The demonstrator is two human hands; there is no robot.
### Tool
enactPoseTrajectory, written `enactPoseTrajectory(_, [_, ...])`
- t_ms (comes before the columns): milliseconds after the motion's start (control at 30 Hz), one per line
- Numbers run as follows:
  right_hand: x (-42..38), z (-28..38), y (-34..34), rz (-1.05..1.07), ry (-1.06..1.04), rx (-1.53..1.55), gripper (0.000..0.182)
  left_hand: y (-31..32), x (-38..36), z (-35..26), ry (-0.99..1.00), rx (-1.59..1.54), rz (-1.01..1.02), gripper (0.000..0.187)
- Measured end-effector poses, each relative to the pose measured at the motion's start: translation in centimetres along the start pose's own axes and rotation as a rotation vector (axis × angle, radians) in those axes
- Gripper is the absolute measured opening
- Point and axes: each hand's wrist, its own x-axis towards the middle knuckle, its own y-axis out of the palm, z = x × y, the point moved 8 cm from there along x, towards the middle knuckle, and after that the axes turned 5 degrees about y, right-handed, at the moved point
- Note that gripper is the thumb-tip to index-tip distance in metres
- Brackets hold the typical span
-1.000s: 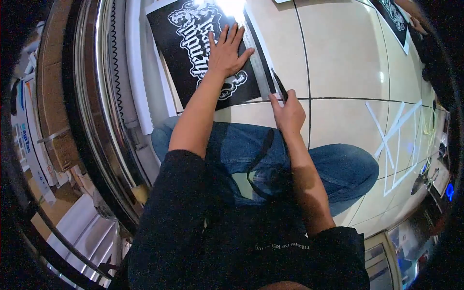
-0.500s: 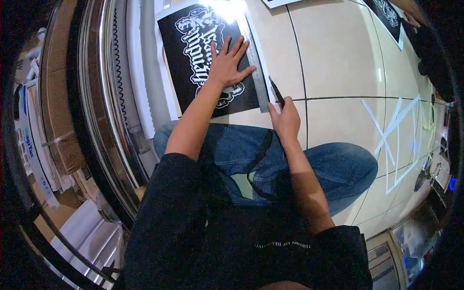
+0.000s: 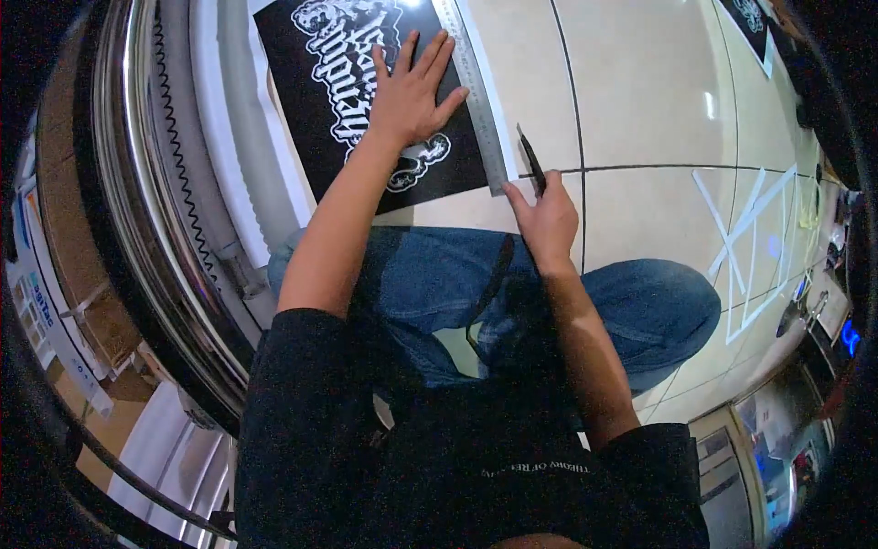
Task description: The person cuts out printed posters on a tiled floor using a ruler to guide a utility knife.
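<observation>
A black print with white gothic lettering [image 3: 448,178] lies on the floor, with a white border showing along its right side. My left hand [image 3: 412,101] presses flat on it, fingers spread. A metal ruler [image 3: 485,137] runs along the print's right edge, and the left thumb reaches close to it. In my right hand [image 3: 549,224] is a utility knife [image 3: 532,160] with a dark handle, its blade pointing up and away, just right of the white border. The right thumb is at the ruler's near end; whether it touches cannot be made out.
Thin white offcut strips [image 3: 732,242] lie crossed on the tiled floor [image 3: 658,101] to the right. Another black print [image 3: 752,23] is at the top right. Along the left runs a machine with metal rollers [image 3: 137,137], with cardboard boxes [image 3: 78,247] beyond it. My crossed legs [image 3: 439,274] border the print.
The view has shifted, so the print and ruler appear farther left and up. The knife tip has moved slightly away from the white border. My left hand stays flat on the print.
</observation>
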Motion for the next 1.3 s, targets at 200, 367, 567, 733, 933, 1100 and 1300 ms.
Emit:
enactPoseTrajectory(200, [0.01, -0.16, 0.27, 0.029, 0.051, -0.028, 0.055, 0.2, 0.21, 0.32, -0.001, 0.003, -0.015, 0.07])
enactPoseTrajectory(367, [0.05, -0.56, 0.59, 0.075, 0.089, -0.014, 0.054, -0.12, 0.22, 0.31, -0.007, 0.0, -0.018, 0.072])
enactPoseTrajectory(567, [-0.05, -0.46, 0.49, 0.057, 0.074, 0.008, 0.053, -0.07, 0.29, 0.15, -0.013, 0.061, 0.051, 0.077])
enactPoseTrajectory(733, [0.16, 0.11, 0.02, 0.057, 0.079, 0.001, 0.053, -0.53, 0.48, 0.16, -0.027, 0.047, 0.043, 0.076])
enactPoseTrajectory(933, [-0.04, 0.25, -0.09, 0.003, 0.04, -0.002, 0.052, -0.36, 0.44, 0.1, -0.03, 0.034, 0.095, 0.075])
enactPoseTrajectory(1100, [-0.04, 0.0, -0.02, 0.024, 0.058, 0.018, 0.052, -0.38, 0.41, 0.2, -0.031, 0.007, 0.087, 0.076])
enactPoseTrajectory(1300, [-0.14, -0.18, -0.07, 0.009, 0.048, 0.016, 0.052, -0.55, 0.36, 0.09, -0.015, 0.003, 0.026, 0.076])
